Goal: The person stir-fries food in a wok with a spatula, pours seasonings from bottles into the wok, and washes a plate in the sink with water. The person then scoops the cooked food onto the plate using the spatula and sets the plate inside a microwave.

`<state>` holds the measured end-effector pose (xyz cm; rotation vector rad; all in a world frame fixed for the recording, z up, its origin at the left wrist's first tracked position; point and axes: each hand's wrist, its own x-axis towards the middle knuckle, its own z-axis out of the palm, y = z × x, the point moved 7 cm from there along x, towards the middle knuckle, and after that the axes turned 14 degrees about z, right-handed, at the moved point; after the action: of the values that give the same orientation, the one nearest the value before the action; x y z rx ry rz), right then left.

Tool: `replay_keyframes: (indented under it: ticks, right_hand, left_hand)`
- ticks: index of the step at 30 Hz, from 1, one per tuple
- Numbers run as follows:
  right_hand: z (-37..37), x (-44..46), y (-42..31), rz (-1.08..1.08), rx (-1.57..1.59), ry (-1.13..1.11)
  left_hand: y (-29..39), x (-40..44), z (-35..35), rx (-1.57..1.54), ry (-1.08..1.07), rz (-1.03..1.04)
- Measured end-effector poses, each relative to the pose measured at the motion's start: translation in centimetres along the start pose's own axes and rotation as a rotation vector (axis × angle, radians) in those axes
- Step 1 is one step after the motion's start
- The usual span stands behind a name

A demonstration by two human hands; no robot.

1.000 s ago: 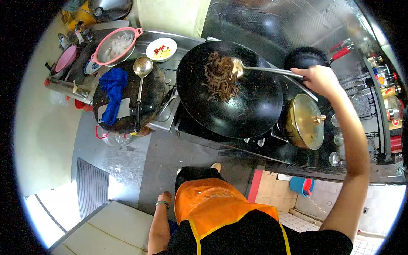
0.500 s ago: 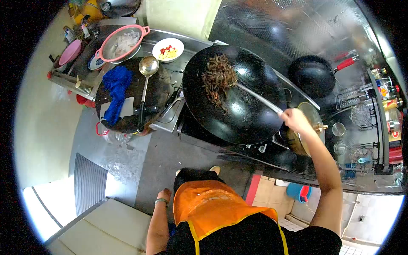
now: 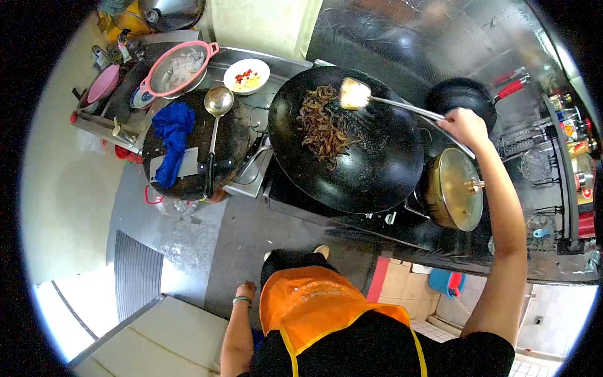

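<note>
My right hand (image 3: 466,127) is closed round the handle of a long metal wok spatula (image 3: 402,103). The spatula's broad blade is lifted above the far side of a large black wok (image 3: 377,182). Brown shredded food (image 3: 323,125) lies in a loose heap on the wok's left half, apart from the blade. At my side, near the orange apron (image 3: 320,292), hangs my left hand (image 3: 245,290), with a bracelet on the wrist. It touches no utensil, and its fingers are too foreshortened to make out.
Left of the wok, a round chopping board (image 3: 235,125) bears a ladle (image 3: 213,138), a blue cloth (image 3: 173,135) and a cleaver (image 3: 188,162). Behind stand a white bowl (image 3: 229,78) and a pink-rimmed colander (image 3: 212,49). A glass-lidded pot (image 3: 461,188) and smaller pan (image 3: 455,103) are at right.
My right hand has moved up and right, lifting the spatula out of the food. The heap now lies looser and lower in the wok. My left hand stays at my side.
</note>
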<state>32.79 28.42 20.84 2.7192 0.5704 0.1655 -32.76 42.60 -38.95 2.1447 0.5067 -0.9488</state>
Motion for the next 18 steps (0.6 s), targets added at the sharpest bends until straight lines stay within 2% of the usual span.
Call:
replay_keyframes:
  ticks: [1, 2, 4, 6, 7, 10, 13, 14, 15, 16, 17, 18]
  right_hand:
    - [-0.8, 0.0, -1.9, -0.034, 0.053, -0.011]
    - [-0.6, 0.5, -2.9, -0.15, 0.084, 0.095]
    - [-2.9, -0.7, -5.0, -0.282, 0.088, 0.078]
    - [-6.0, -2.0, -4.0, -0.33, 0.01, 0.121]
    - [-6.7, -2.3, -2.6, -0.298, -0.035, 0.062]
    - [-5.1, -1.8, 3.7, -0.211, -0.089, -0.094]
    - [-2.4, -2.6, 6.7, 0.068, -0.06, -0.523]
    - [-1.1, -3.4, 6.8, 0.142, -0.014, -0.648]
    - [1.7, -3.5, 6.8, 0.117, 0.089, -0.707]
    - [3.9, -4.3, 5.2, 0.035, 0.116, -0.724]
    - [5.7, -5.9, 2.4, -0.037, 0.272, -0.789]
    - [9.7, -6.7, 1.5, 0.057, 0.44, -0.82]
  left_hand:
    - [0.6, -0.3, -0.4, -0.034, 0.029, 0.037]
    - [0.9, -0.6, -0.7, -0.046, 0.037, 0.002]
    - [1.2, -0.7, -1.3, -0.072, 0.058, -0.066]
    - [-0.2, 1.3, 1.0, 0.075, -0.021, 0.015]
    - [-0.3, 1.8, 1.4, 0.148, -0.058, 0.057]
    - [-0.5, 1.3, 0.9, -0.111, 0.073, -0.044]
    - [-0.8, 1.3, 1.3, -0.136, 0.148, -0.017]
    - [-1.1, 1.3, 1.6, -0.13, 0.129, -0.026]
    - [-0.9, 0.7, 1.1, -0.122, 0.108, -0.033]
    - [-0.5, 0.3, 0.7, -0.113, 0.086, -0.039]
    - [-0.5, 0.3, 0.8, -0.093, 0.087, -0.035]
    - [-1.0, 0.4, 1.3, -0.074, 0.088, -0.032]
